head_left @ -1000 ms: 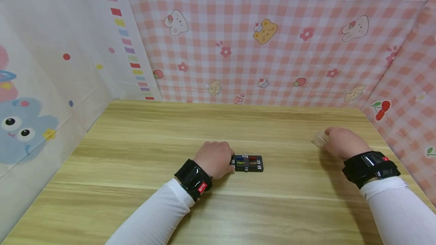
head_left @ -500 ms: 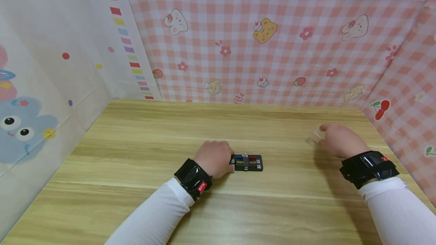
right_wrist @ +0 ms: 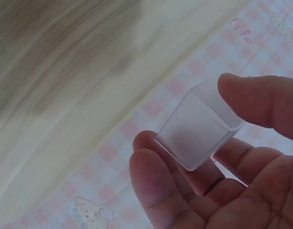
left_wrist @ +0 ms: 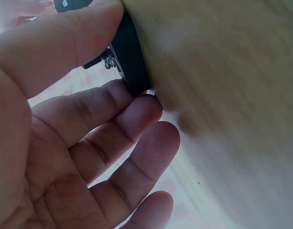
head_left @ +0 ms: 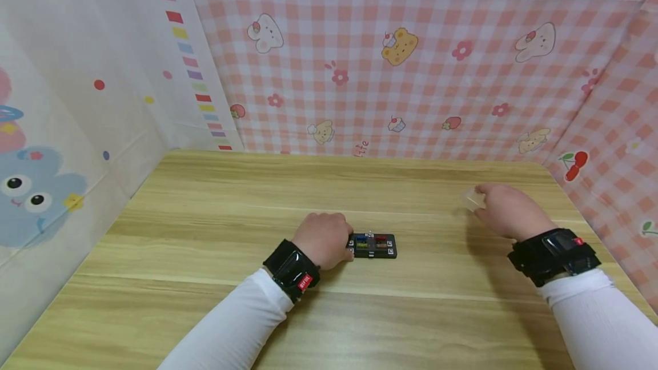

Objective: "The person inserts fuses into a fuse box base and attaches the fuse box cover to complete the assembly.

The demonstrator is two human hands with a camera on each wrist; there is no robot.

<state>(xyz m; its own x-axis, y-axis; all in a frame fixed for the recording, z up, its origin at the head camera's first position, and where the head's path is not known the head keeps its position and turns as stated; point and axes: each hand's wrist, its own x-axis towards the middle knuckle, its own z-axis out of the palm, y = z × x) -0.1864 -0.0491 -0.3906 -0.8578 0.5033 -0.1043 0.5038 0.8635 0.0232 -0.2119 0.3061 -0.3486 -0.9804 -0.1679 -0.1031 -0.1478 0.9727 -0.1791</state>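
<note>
Both hands occupied over wooden table (head_left: 205, 313).
Left hand (head_left: 324, 240) at frame centre pinching black fuse block (head_left: 374, 245); right hand (head_left: 509, 210) at right grasping clear plastic cover (right_wrist: 199, 129), raised.

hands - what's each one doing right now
Left hand: grips the end of the black fuse block.
Right hand: pinches a clear plastic cover.

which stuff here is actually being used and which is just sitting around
In use:
- black fuse block, pinched at its end by the left hand
- clear plastic cover, held in the right hand

Just there:
- wooden table
- pink checked cloth backdrop
- black wrist straps
</note>
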